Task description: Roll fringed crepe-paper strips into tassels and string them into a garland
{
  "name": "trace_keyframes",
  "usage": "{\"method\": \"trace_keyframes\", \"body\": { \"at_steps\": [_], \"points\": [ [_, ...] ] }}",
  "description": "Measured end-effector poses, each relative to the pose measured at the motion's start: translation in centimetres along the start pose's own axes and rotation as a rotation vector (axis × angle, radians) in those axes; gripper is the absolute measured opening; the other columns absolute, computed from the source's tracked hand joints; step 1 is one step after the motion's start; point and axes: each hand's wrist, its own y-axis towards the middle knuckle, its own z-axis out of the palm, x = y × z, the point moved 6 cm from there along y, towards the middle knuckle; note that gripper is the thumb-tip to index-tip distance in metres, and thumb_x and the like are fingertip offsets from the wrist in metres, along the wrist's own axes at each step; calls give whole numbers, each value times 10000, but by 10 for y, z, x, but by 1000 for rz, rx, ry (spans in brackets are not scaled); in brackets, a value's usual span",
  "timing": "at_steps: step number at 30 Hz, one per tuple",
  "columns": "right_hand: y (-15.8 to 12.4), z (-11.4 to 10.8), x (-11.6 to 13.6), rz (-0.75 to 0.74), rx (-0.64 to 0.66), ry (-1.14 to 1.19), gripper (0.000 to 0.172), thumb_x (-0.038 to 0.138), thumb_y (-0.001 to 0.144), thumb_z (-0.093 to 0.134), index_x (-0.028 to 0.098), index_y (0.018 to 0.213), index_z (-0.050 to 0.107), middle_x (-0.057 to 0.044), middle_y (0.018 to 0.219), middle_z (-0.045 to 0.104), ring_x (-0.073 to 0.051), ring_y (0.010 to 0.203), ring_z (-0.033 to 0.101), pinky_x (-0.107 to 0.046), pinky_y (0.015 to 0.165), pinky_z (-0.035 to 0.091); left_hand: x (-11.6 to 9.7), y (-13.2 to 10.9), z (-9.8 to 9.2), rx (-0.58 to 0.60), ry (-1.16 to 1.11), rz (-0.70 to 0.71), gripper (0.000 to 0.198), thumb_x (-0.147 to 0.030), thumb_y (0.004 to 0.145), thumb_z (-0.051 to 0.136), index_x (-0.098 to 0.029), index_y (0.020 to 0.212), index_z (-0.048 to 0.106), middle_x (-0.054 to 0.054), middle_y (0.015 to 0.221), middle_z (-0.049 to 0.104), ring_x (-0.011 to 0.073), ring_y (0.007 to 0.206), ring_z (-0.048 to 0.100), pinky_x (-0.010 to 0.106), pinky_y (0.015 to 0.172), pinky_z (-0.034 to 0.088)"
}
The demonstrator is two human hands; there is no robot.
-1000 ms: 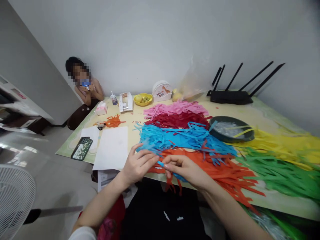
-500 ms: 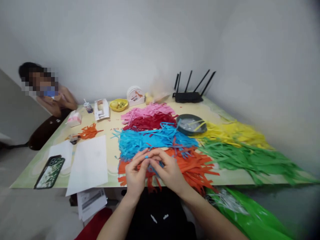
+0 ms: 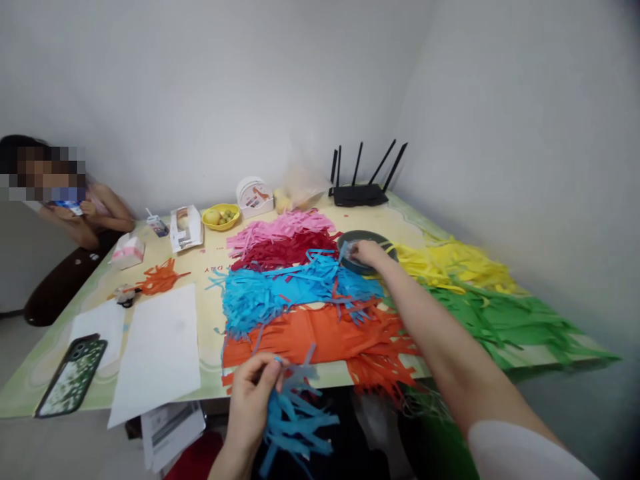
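My left hand (image 3: 255,387) is closed in a pinch on the top of a blue paper tassel (image 3: 300,420), whose cut strips hang over the table's front edge. Into a dark grey bowl (image 3: 363,270) reaches my right hand (image 3: 369,255), fingers bent together at the clear contents near its left side. What the fingertips hold there, if anything, is too small to make out. Between my hands lie fringed blue paper (image 3: 290,287) and fringed orange paper (image 3: 310,333). Red fringed paper (image 3: 295,250) and pink fringed paper (image 3: 285,227) lie behind the blue.
Yellow fringe (image 3: 460,263) and green fringe (image 3: 505,320) cover the right side. A black router (image 3: 360,195) stands at the back by the wall. At left are a phone (image 3: 73,377), white sheets (image 3: 160,353) and an orange tassel (image 3: 161,277). Another person (image 3: 95,213) sits far left.
My hands have come apart. The left moved down and left with the blue tassel; the right reached forward into the bowl. The view has shifted slightly right.
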Motion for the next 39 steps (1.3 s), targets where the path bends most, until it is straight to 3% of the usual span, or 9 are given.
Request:
{"method": "trace_keyframes", "body": {
  "at_steps": [5, 9, 12, 16, 19, 22, 27, 34, 39],
  "points": [
    [12, 15, -13, 44, 24, 25, 280, 329, 916, 621, 130, 1113, 631, -88, 1129, 648, -198, 996, 641, -399, 869, 537, 3, 2, 7, 69, 8, -24, 381, -485, 835, 641, -156, 644, 660, 28, 616, 644, 157, 685, 578, 260, 759, 451],
    [4, -7, -28, 60, -93, 153, 150, 233, 898, 607, 100, 902, 678, -112, 911, 718, -219, 908, 684, -394, 872, 525, 7, 5, 4, 50, -5, -38, 366, -476, 826, 657, -150, 663, 672, 8, 579, 613, 137, 641, 559, 242, 731, 446],
    [-19, -23, -25, 11, -183, 326, 168, 207, 901, 527, 116, 910, 667, -120, 826, 741, -205, 773, 716, -332, 774, 555, 11, 8, 4, 49, -24, -48, 348, -465, 830, 659, -148, 687, 677, 1, 583, 604, 128, 635, 549, 230, 704, 435],
    [-75, -18, 13, -174, -189, 608, 220, 349, 918, 501, 175, 985, 617, -74, 834, 749, -164, 674, 714, -287, 664, 583, 13, 10, 5, 51, -57, -39, 365, -467, 846, 642, -142, 681, 666, 4, 602, 596, 124, 658, 551, 224, 702, 424],
    [-131, 7, 59, -359, -30, 1004, 339, 501, 812, 654, 192, 950, 624, -71, 794, 749, -190, 649, 713, -325, 648, 602, 13, 8, 7, 56, -91, -32, 348, -462, 851, 638, -138, 731, 677, 2, 616, 601, 119, 662, 557, 222, 699, 423],
    [-182, 32, 97, -403, 100, 1127, 351, 515, 782, 703, 203, 916, 616, -81, 812, 761, -202, 673, 728, -327, 663, 617, 14, 3, 7, 57, -129, -31, 342, -466, 837, 654, -132, 773, 684, 2, 612, 617, 109, 629, 558, 223, 685, 428],
    [-231, 47, 137, -521, 36, 999, 210, 412, 882, 629, 212, 942, 605, -73, 865, 769, -198, 765, 749, -294, 703, 622, 21, -6, -5, 5, -282, -51, 380, -499, 743, 737, -136, 812, 649, -2, 573, 636, 114, 551, 571, 234, 621, 443],
    [-269, 40, 182, -814, -196, 641, 127, 299, 927, 564, 203, 953, 643, -54, 850, 770, -181, 707, 746, -256, 641, 592, 12, -14, -31, -61, -282, -8, 318, -439, 756, 742, -142, 780, 629, 12, 616, 670, 119, 584, 604, 237, 646, 464],
    [-281, 41, 201, -755, -23, 776, 156, 322, 926, 557, 205, 878, 650, -34, 750, 741, -156, 630, 720, -226, 576, 570, -4, -15, -45, -116, -126, 126, 219, -365, 809, 698, -148, 798, 671, 29, 746, 686, 136, 701, 618, 251, 717, 478]
  ]
}}
